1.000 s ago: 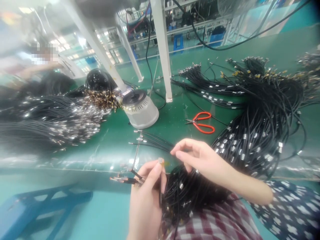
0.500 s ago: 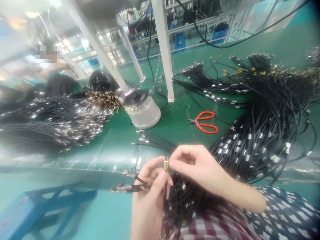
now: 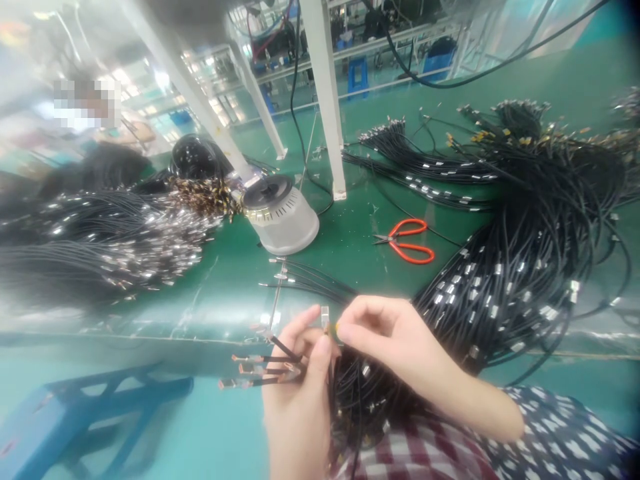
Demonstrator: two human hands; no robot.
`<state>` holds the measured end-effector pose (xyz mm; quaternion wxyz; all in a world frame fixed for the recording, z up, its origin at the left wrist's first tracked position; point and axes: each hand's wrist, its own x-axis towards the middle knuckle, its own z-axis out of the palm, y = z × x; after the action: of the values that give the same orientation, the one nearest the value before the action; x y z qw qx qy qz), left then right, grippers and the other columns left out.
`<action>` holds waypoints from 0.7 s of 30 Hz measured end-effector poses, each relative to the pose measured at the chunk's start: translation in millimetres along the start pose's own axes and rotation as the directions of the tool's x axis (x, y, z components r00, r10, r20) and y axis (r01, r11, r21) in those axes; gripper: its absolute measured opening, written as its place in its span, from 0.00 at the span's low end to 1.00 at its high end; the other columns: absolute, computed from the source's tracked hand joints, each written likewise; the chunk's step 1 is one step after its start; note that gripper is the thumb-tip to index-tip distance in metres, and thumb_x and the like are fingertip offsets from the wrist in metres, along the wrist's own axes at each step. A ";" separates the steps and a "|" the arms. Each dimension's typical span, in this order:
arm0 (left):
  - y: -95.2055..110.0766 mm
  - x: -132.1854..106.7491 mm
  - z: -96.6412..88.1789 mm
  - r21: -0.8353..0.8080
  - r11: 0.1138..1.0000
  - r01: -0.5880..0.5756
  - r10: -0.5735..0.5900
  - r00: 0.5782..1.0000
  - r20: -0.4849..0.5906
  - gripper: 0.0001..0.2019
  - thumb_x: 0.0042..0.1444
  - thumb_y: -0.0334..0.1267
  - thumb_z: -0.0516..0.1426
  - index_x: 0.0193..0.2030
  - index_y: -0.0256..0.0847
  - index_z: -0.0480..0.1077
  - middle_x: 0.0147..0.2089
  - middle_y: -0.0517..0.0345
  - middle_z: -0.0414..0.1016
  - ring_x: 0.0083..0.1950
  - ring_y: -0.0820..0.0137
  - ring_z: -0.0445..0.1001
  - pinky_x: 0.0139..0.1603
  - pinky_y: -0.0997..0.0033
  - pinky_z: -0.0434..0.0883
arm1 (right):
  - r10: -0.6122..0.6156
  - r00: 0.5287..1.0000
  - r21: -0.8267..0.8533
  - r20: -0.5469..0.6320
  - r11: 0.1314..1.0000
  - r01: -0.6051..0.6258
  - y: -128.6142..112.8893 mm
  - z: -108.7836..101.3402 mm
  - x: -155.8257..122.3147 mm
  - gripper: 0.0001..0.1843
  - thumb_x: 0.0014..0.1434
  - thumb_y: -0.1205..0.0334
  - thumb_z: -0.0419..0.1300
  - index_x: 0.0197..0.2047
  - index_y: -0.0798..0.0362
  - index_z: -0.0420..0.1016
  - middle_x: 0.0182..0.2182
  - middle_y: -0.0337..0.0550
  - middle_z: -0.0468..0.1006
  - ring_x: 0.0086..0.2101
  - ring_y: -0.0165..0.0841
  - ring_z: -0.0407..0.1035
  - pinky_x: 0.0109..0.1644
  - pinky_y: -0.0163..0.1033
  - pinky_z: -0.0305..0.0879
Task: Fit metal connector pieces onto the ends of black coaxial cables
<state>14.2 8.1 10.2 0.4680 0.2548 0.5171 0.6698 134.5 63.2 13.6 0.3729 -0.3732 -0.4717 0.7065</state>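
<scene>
My left hand (image 3: 295,400) is closed around several black cables. One stands upright between thumb and fingers, topped by a small metal connector (image 3: 325,313). More cable ends with metal and copper-coloured tips (image 3: 250,369) stick out leftward between its fingers. Just right of the connector, my right hand (image 3: 385,333) pinches a small yellow piece (image 3: 337,329) at its fingertips. What exactly the yellow piece is cannot be made out. Below both hands, a bundle of black cables (image 3: 370,393) hangs over the lap.
Orange-handled scissors (image 3: 411,241) lie on the green table (image 3: 350,247). A grey round-based device (image 3: 285,223) stands beside white posts. Heaps of black cables lie right (image 3: 530,220) and left (image 3: 100,233). A blue stool (image 3: 60,413) is lower left. Another person sits beyond, far left.
The yellow piece, earlier against the connector, now shows at my right fingertips, slightly apart from it. The connector has tipped a little left, and the cable ends in my left hand have spread.
</scene>
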 end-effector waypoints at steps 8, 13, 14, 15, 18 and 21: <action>-2.4 -0.1 -2.2 0.033 0.999 -0.009 0.009 1.000 0.001 0.13 0.50 0.35 0.67 0.45 0.45 0.80 0.28 0.63 0.77 0.30 0.78 0.74 0.34 0.85 0.73 | 0.014 1.000 0.086 0.011 0.996 -0.015 0.6 4.6 5.1 0.17 0.50 0.51 0.68 0.25 0.56 0.72 0.23 0.41 0.75 0.27 0.33 0.69 0.35 0.41 0.64; -4.2 -1.0 -4.9 0.080 0.997 0.001 0.000 1.000 -0.010 0.14 0.50 0.37 0.67 0.45 0.46 0.80 0.29 0.63 0.77 0.29 0.77 0.74 0.32 0.85 0.72 | 0.018 1.000 0.122 0.002 0.992 -0.018 0.5 5.8 7.0 0.15 0.47 0.56 0.71 0.25 0.56 0.72 0.22 0.39 0.74 0.25 0.32 0.68 0.33 0.40 0.64; -4.3 -1.2 -5.6 0.085 0.996 0.002 -0.001 1.000 -0.012 0.14 0.49 0.37 0.67 0.45 0.46 0.80 0.29 0.63 0.78 0.28 0.78 0.73 0.32 0.85 0.72 | 0.018 1.000 0.127 0.003 0.992 -0.018 0.7 5.9 7.2 0.15 0.47 0.56 0.71 0.25 0.56 0.72 0.22 0.39 0.74 0.25 0.32 0.68 0.33 0.40 0.64; -4.4 -1.3 -6.2 0.086 0.996 0.003 -0.001 1.000 -0.013 0.14 0.49 0.37 0.67 0.45 0.46 0.80 0.29 0.63 0.78 0.28 0.78 0.72 0.31 0.85 0.72 | 0.017 1.000 0.131 0.005 0.991 -0.017 0.8 6.0 7.4 0.14 0.47 0.57 0.71 0.25 0.56 0.72 0.22 0.39 0.74 0.25 0.32 0.68 0.33 0.40 0.64; -3.8 -1.4 -7.0 0.078 0.997 0.005 -0.004 1.000 -0.009 0.14 0.49 0.37 0.67 0.45 0.46 0.80 0.29 0.63 0.78 0.27 0.79 0.72 0.30 0.86 0.71 | 0.014 1.000 0.139 0.012 0.990 -0.015 1.7 6.1 7.3 0.14 0.47 0.57 0.70 0.25 0.56 0.71 0.21 0.39 0.74 0.25 0.32 0.68 0.33 0.40 0.64; -3.3 -0.8 -6.5 0.065 0.998 0.009 -0.008 1.000 -0.005 0.14 0.49 0.36 0.67 0.44 0.46 0.80 0.28 0.62 0.77 0.28 0.78 0.73 0.31 0.85 0.72 | 0.014 1.000 0.137 0.015 0.990 -0.016 2.5 5.8 6.9 0.15 0.47 0.56 0.70 0.25 0.56 0.71 0.22 0.39 0.74 0.25 0.33 0.68 0.33 0.41 0.64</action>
<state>10.4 4.5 5.1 0.4611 0.2661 0.5408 0.6513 125.9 66.3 11.7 0.3892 -0.3452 -0.4218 0.7426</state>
